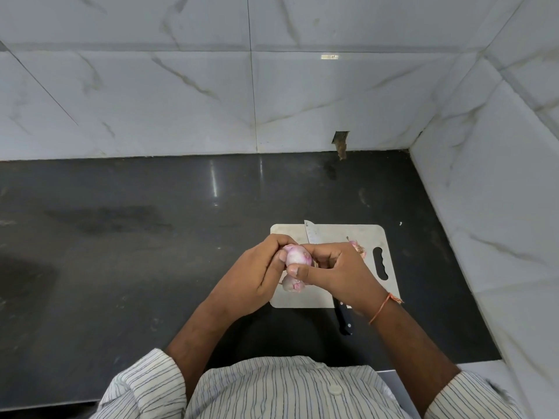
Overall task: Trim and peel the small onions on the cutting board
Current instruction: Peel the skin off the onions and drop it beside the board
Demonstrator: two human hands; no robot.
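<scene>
I hold a small pink-white onion (297,254) above the grey cutting board (335,232). My left hand (257,273) grips it from the left with curled fingers. My right hand (338,267) pinches its right side between thumb and fingers. A second small onion (292,285) lies on the board just below my hands. Onion skin and trimmings (358,247) lie near the board's handle slot, partly hidden behind my right hand. A knife rests across the board, its blade tip (311,232) showing beyond my hands and its black handle (343,317) sticking off the near edge.
The board sits on a dark polished counter (121,237). White marble-patterned tiled walls (181,86) close the back and the right side, forming a corner at the right. A small dark notch (341,143) breaks the back wall's base.
</scene>
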